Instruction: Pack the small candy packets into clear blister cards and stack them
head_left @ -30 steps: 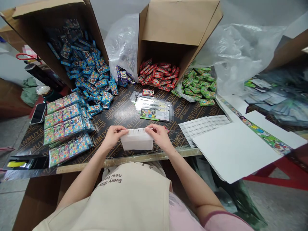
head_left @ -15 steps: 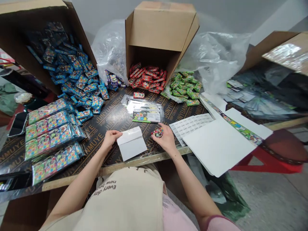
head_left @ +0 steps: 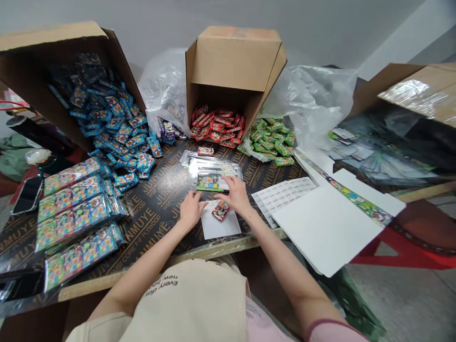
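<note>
At the near edge of the tabletop (head_left: 151, 213): one white card (head_left: 221, 230), lying flat.

Small wrapped packet (head_left: 220, 210), one, dark red and multicoloured: resting on the card's upper part, at a slant to its edges.

Left hand (head_left: 191, 209): at the card's upper left corner, fingers bent together, thumb pointing towards the card; whether it grips the card cannot be made out.

Right hand (head_left: 235, 194): over the card's upper right, thumb and forefinger spread apart, not clenched; contact with the packet is unclear.

Printed pouches (head_left: 206, 182), overlapping: just beyond the card, partly behind the right fingertips.

Red packet (head_left: 205, 151), single: beyond the card, past the pouches.

Cardboard box (head_left: 231, 61), holding heaped red packets (head_left: 219, 126): farther beyond the card.

Green packets (head_left: 272, 137), heaped: beyond the card, to its right.

Purple packets (head_left: 167, 129), beside a clear bag (head_left: 166, 80): beyond the card, to its left.

Blue packets (head_left: 124, 135), spilling from a second box (head_left: 53, 37): left of the card, farther back.

Clear sleeves (head_left: 74, 209) of multicoloured packets, in rows: well left of the card.

Phone (head_left: 26, 195): left of the card, past the sleeves.

Label sheets (head_left: 285, 194): just right of the card.

Large white sheets (head_left: 324, 228), stacked: right of the card, beyond the labels.
</note>
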